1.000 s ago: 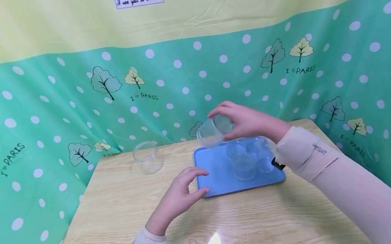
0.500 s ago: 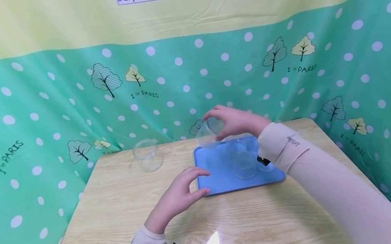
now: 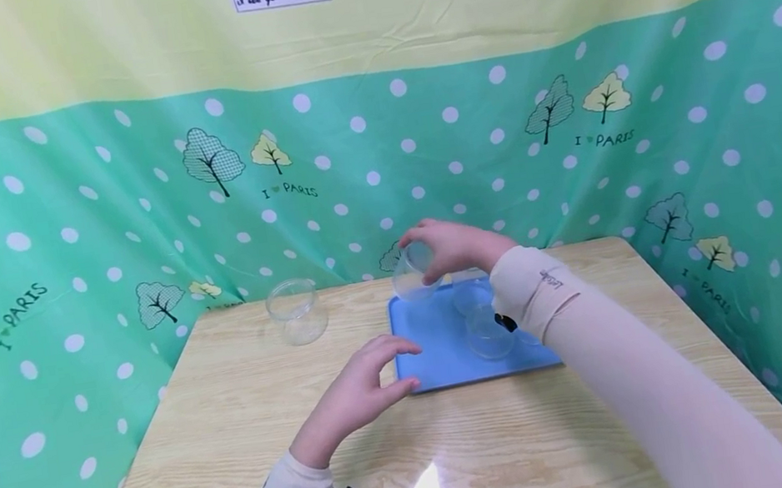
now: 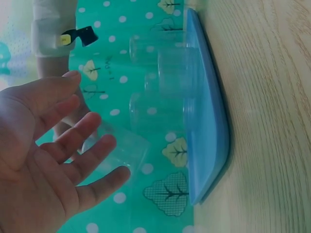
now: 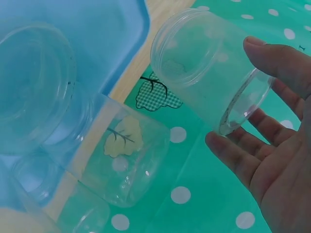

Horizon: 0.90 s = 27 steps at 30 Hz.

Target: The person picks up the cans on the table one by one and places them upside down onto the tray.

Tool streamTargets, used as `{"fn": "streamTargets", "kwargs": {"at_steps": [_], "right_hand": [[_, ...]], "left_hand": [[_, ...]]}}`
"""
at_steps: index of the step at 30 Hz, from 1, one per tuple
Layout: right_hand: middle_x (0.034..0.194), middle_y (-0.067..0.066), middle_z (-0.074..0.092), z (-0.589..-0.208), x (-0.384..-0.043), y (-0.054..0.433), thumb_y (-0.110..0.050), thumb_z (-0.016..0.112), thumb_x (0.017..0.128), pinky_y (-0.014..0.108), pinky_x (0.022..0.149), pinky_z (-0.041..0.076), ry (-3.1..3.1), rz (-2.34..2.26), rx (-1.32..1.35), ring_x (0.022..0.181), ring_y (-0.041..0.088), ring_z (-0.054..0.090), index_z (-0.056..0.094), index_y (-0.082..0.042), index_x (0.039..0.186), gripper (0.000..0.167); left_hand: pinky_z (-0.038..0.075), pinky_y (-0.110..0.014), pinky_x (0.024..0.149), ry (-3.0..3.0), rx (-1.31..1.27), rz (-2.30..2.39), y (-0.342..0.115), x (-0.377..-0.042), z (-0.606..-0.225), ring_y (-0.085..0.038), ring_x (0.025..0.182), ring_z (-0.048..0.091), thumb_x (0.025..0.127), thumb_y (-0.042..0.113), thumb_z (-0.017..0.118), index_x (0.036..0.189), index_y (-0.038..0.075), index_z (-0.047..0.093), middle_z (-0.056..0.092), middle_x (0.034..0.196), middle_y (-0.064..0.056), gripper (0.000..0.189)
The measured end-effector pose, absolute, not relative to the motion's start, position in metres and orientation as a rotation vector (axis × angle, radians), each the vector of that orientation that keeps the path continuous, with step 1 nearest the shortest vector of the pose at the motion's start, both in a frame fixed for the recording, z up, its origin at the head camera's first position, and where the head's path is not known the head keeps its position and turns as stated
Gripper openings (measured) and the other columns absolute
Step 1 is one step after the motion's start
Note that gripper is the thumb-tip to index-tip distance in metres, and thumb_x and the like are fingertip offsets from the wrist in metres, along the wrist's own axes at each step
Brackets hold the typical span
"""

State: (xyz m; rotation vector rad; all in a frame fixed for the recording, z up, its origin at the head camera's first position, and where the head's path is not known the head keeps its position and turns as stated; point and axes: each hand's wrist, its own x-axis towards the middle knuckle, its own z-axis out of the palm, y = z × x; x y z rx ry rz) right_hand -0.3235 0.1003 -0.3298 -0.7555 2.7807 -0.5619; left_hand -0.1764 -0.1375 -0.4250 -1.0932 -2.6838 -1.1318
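Note:
My right hand (image 3: 454,245) holds a clear plastic jar (image 3: 409,277) tilted over the back left corner of a blue tray (image 3: 424,340). In the right wrist view, thumb and fingertips grip the jar (image 5: 194,73) around one end, and its ringed end points away from the palm. Several more clear jars (image 3: 489,339) stand on the tray's right part, some of them hidden behind my right sleeve. My left hand (image 3: 358,379) holds nothing, its thumb and fingers spread apart by the tray's front left corner. The left wrist view shows its palm (image 4: 43,189) and parted fingers.
Another clear jar (image 3: 302,318) stands alone toward the back left of the wooden table (image 3: 238,435). A green dotted curtain (image 3: 328,228) with a yellow upper part hangs behind the table and along both sides.
My right hand has carried the jar slightly left and down, and the forearm has swung left over the tray. The left hand has hardly moved.

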Motion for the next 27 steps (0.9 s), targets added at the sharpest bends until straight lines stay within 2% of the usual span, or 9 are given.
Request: {"fn": "streamTargets", "kwargs": {"at_steps": [9, 18, 27], "right_hand": [[0.154, 0.007, 0.042, -0.343, -0.330, 0.090, -0.015, 0.084, 0.083, 0.044, 0.093, 0.055, 2.785, -0.447, -0.771, 0.125, 0.028, 0.052, 0.054, -0.033, 0.145, 0.071], [0.157, 0.010, 0.040, -0.353, -0.331, 0.079, -0.009, 0.083, 0.081, 0.040, 0.085, 0.057, 2.797, -0.370, -0.776, 0.121, 0.028, 0.054, 0.056, -0.036, 0.143, 0.072], [0.158, 0.004, 0.039, -0.364, -0.329, 0.075, -0.007, 0.081, 0.082, 0.044, 0.088, 0.058, 2.784, -0.310, -0.751, 0.128, 0.030, 0.053, 0.056, -0.037, 0.144, 0.073]], "left_hand": [[0.049, -0.040, 0.110, -2.703, -1.114, -1.086, -0.140, -0.177, -0.427, -0.012, 0.128, 0.056, 0.094, 0.023, 0.076, 0.129, 0.021, 0.065, 0.063, 0.131, 0.009, 0.036], [0.049, -0.040, 0.110, -2.706, -1.108, -1.067, -0.143, -0.177, -0.427, -0.012, 0.129, 0.055, 0.094, 0.024, 0.077, 0.129, 0.022, 0.065, 0.062, 0.132, 0.010, 0.037], [0.049, -0.039, 0.110, -2.690, -1.108, -1.062, -0.142, -0.177, -0.427, -0.012, 0.130, 0.055, 0.096, 0.028, 0.074, 0.130, 0.020, 0.066, 0.063, 0.132, 0.009, 0.036]]}}
